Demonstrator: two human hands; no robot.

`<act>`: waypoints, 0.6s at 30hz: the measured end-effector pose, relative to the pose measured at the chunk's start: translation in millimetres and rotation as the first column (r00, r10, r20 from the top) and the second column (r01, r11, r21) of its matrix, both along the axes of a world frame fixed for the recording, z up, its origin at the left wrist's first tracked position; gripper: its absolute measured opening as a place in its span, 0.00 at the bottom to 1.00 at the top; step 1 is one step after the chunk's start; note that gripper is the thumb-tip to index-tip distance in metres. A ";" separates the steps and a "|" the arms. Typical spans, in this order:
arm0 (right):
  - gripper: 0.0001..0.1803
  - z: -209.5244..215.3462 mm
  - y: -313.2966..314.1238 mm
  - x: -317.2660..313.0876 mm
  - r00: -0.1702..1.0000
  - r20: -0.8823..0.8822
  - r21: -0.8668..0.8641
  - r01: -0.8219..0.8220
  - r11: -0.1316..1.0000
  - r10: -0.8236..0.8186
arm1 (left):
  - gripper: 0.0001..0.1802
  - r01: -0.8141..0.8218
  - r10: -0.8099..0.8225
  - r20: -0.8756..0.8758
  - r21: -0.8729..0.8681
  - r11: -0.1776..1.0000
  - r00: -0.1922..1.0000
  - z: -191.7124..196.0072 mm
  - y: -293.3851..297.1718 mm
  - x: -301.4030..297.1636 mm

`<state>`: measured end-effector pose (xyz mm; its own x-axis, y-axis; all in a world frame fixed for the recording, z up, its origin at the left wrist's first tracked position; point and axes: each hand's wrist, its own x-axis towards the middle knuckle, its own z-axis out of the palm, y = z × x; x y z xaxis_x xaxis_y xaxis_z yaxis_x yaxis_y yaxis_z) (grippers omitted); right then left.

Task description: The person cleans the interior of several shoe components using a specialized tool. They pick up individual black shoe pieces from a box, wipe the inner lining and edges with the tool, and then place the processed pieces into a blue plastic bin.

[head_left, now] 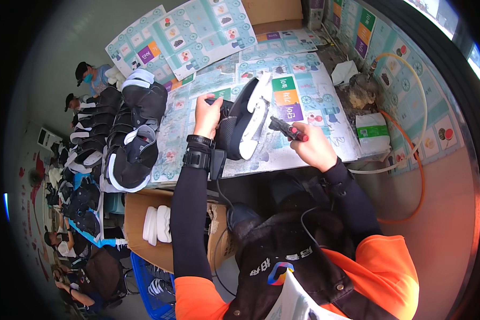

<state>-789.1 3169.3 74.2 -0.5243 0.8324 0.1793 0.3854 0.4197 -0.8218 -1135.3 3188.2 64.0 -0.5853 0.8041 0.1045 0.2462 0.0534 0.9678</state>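
Item 1: shoe (246, 118), single, blk upper w/ wht sole; tipped on its side, sole facing R., over the near-middle part of the table (332, 63); whether it rests on the surface or is held just clear, can't tell. Item 2: left grip (bare hand) (205, 114), closed on the shoe's dark upper at its L. side; fingertips partly hidden. Item 3: right grip (bare hand) (316, 146), fingers wrapped round a small hand tool (288, 129), blk w/ red end; exact type n/k. Tool tip pointed at the sole, near it, apparently not touching. Surrounds: printed sheets (208, 40) at the back, more laid flat as covering; stacked shoes (132, 162), blk & wht, at L. edge; green-and-wht packet (372, 130), pale hose (424, 96) and orange hose (422, 186) at R.; below, cardboard box (136, 234) w/ wht soles (157, 224), and blue basket (138, 272). Step in hand (judged): tool work along the sole edge, shoe steadied by L., tool aimed by R. Next move (judged) calls for a firm L. hold, shoe angled so the seam faces the tool, R. tip guided evenly along the edge, fingers clear of its path.
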 end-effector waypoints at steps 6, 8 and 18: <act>0.14 29.6 -10.7 24.1 0.939 -0.331 -0.418 -0.061 0.906 -0.090 | 0.13 0.026 -0.116 0.218 0.377 0.926 0.969 73.1 -18.3 36.2; 0.15 35.9 -7.2 19.6 0.969 -0.242 -0.236 -0.008 0.972 -0.050 | 0.13 0.015 -0.114 0.259 0.357 0.934 0.959 76.1 -10.0 31.6; 0.12 -10.6 21.3 -12.7 0.988 -0.082 0.113 0.138 0.984 -0.129 | 0.29 -0.067 -0.037 0.371 0.263 0.963 0.928 -11.4 17.5 8.4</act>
